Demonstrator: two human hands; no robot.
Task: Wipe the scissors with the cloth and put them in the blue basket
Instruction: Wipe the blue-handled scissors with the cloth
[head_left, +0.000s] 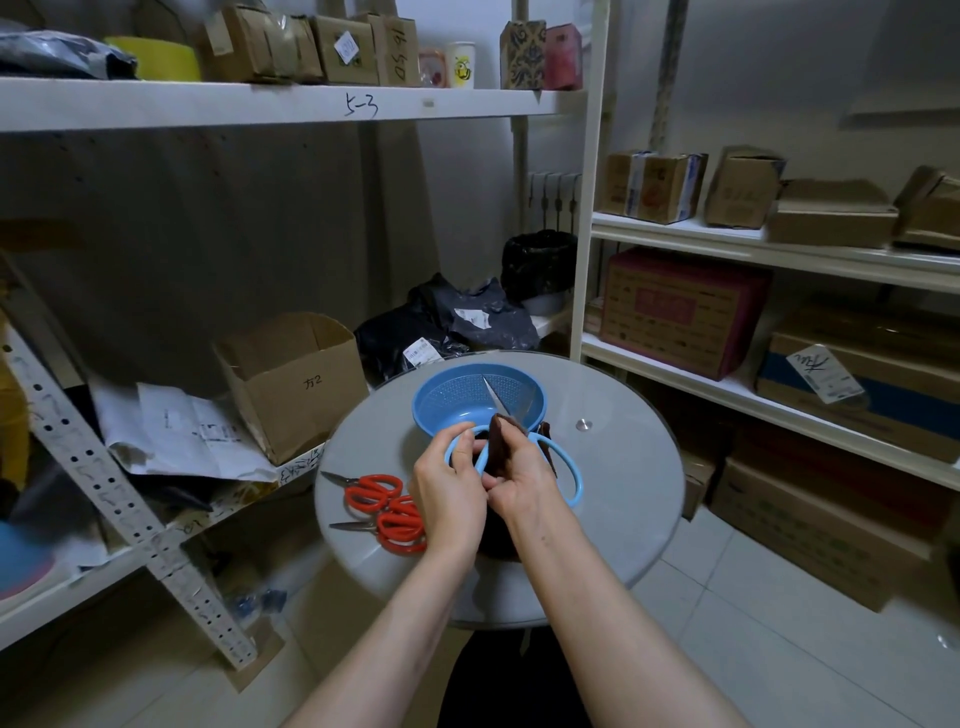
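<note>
Head view, looking down on a round glass counter in a storeroom.

Centre: a pair of blue-handled scissors is held above the counter by both hands, at the near rim of the blue basket. The blades are together and point away from the person, so that the tip shows over the basket's perforated wall. The scissors are not in the basket.

Left hand: the fingers and thumb are curled round the left handle ring and grip it.

Right hand: the fingers clasp a dark brown cloth, which is folded round the scissors where the blades meet the handles. The right handle ring stands out to the right of this hand. A further corner of the cloth shows behind the hand.

Left part of the counter: two pairs of red-handled scissors lie flat, one just beyond the other, with their blades pointing left and their handles near the left wrist. They are apart from the basket.

Right part of the counter: a small metal stud sits in the glass.

Background: an open cardboard box and loose papers on the left shelf, black parcel bags behind the counter, and further cartons on the right-hand shelves.
</note>
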